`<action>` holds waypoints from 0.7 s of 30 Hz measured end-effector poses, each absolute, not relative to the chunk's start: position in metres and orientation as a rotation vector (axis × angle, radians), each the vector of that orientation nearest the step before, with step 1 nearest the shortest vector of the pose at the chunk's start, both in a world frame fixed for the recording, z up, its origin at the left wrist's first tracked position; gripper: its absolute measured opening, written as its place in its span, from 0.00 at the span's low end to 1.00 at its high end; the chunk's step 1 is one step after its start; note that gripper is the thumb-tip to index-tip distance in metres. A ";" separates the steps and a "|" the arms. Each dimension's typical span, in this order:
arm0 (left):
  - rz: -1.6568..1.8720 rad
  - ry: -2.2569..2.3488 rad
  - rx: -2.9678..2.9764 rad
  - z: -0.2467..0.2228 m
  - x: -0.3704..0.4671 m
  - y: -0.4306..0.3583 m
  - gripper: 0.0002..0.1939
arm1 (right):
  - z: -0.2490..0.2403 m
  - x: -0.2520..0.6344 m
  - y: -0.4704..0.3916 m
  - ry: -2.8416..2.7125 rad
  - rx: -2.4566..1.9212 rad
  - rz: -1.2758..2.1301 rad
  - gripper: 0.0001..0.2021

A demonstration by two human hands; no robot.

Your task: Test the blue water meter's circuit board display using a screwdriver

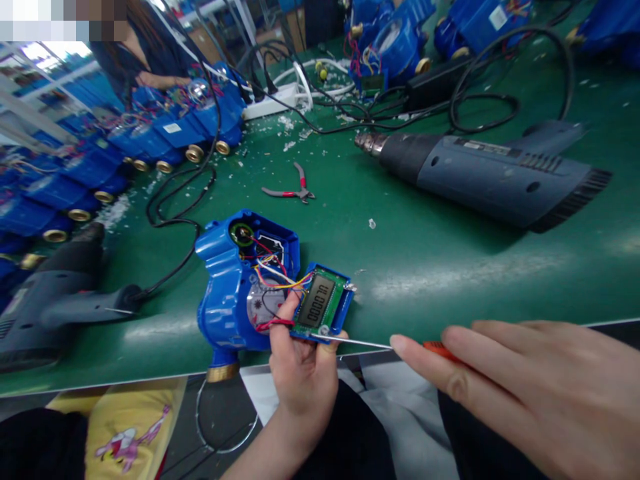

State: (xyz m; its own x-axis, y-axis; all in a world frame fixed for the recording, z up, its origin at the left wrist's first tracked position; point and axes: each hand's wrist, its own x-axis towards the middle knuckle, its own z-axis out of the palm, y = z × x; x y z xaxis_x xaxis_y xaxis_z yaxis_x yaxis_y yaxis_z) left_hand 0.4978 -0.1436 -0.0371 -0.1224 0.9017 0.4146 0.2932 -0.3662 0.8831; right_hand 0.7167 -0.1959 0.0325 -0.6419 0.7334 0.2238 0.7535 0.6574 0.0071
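Observation:
A blue water meter (225,293) with an open housing lies near the bench's front edge. Coloured wires run from it to a green display board (320,303) in a blue frame, whose LCD shows digits. My left hand (305,370) grips this display board from below, thumb and fingers at its lower edge. In my right hand (520,380) is a screwdriver (440,349) with an orange handle, index finger stretched along its shaft. The thin shaft points left, its tip at the board's lower edge; exact contact cannot be made out.
Red-handled cutting pliers (300,189) lie behind the meter. One heat gun (480,173) rests at the right, another heat gun (65,293) at the left. Several blue meters (170,133), black cables and a white power strip (273,101) fill the back. A co-worker (145,60) sits beyond.

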 end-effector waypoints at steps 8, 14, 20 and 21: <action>1.508 1.370 1.619 -0.037 0.498 -0.144 0.32 | 0.030 0.714 -0.189 -2.427 -1.240 0.403 0.30; 1.525 1.312 1.605 -0.036 0.498 -0.143 0.33 | 0.024 0.713 -0.199 -2.640 -1.185 -0.097 0.29; 1.526 1.312 1.634 -0.036 0.499 -0.143 0.32 | 0.026 0.709 -0.195 -2.383 -1.265 0.333 0.28; 1.514 1.326 1.636 -0.035 0.500 -0.142 0.31 | 0.027 0.709 -0.194 -2.335 -1.254 0.421 0.28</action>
State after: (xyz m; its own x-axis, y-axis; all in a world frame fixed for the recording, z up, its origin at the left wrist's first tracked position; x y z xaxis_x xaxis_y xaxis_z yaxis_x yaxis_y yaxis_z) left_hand 0.4997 -0.1425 -0.0354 -0.1163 0.9017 0.4163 0.2941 -0.3691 0.8816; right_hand 0.7086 -0.1938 0.0267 -0.4828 0.8407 0.2452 0.7022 0.5390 -0.4652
